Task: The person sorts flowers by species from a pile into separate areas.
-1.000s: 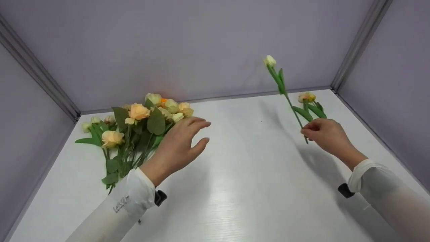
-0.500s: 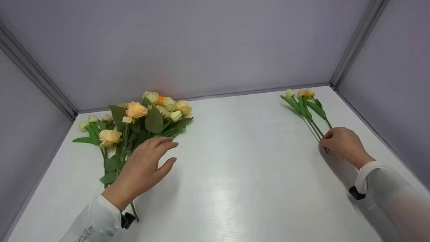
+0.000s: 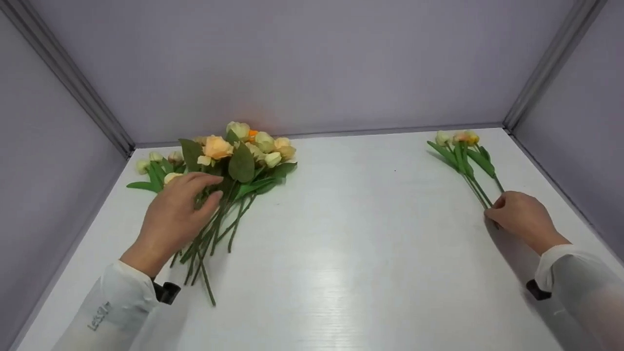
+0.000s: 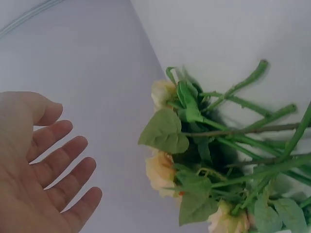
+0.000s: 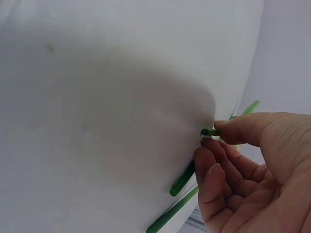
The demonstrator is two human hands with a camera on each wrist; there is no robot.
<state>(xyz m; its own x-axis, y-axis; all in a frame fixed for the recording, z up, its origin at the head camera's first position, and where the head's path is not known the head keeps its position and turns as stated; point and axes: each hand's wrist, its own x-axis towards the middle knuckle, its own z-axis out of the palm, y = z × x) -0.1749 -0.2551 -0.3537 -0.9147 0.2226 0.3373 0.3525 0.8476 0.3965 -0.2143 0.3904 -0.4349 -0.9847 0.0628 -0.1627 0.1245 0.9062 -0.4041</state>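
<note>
My right hand (image 3: 526,217) is low over the table at the right, pinching a white tulip (image 3: 442,138) near the bottom of its green stem (image 5: 208,132). This tulip lies beside a pink tulip (image 3: 459,138) and a yellow tulip (image 3: 472,137), their heads pointing toward the back wall. In the right wrist view, two other stem ends (image 5: 181,182) rest near the fingers. My left hand (image 3: 170,214) hovers over the left flower pile, fingers relaxed and holding nothing. That pile has peach roses (image 3: 217,147), pale tulips (image 3: 273,159) and broad leaves (image 3: 241,163); the hand hides part of it.
A white table (image 3: 351,234) spans the space between the two flower groups. Several bare stems (image 3: 207,280) from the left pile point toward the near edge. Grey-purple panels (image 3: 312,63) with metal corner posts (image 3: 553,63) enclose the back and sides.
My right hand has lowered the white tulip from a raised, slanted position onto the table beside the other two. My left hand has moved left, over the flower pile. The head view has shifted slightly.
</note>
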